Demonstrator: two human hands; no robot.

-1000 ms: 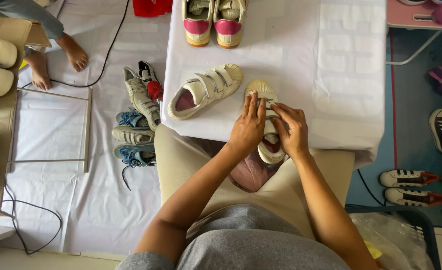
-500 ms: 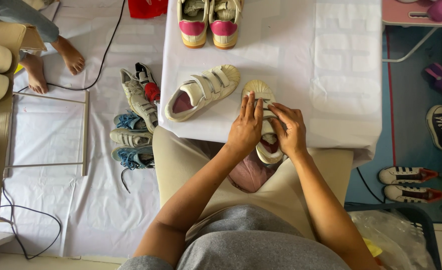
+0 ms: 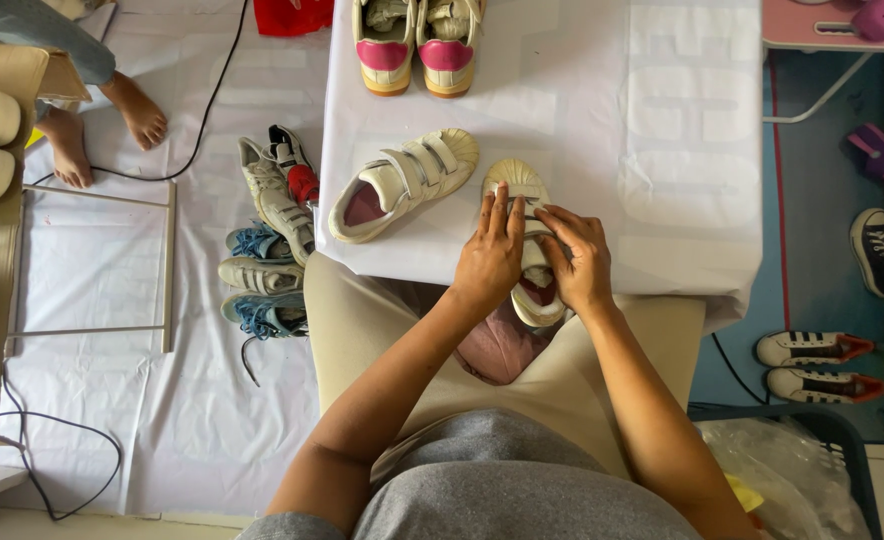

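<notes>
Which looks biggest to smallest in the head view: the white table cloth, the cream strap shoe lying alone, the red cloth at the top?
1. white table cloth
2. cream strap shoe
3. red cloth, though the frame edge cuts it off, so its full size is unsure.
</notes>
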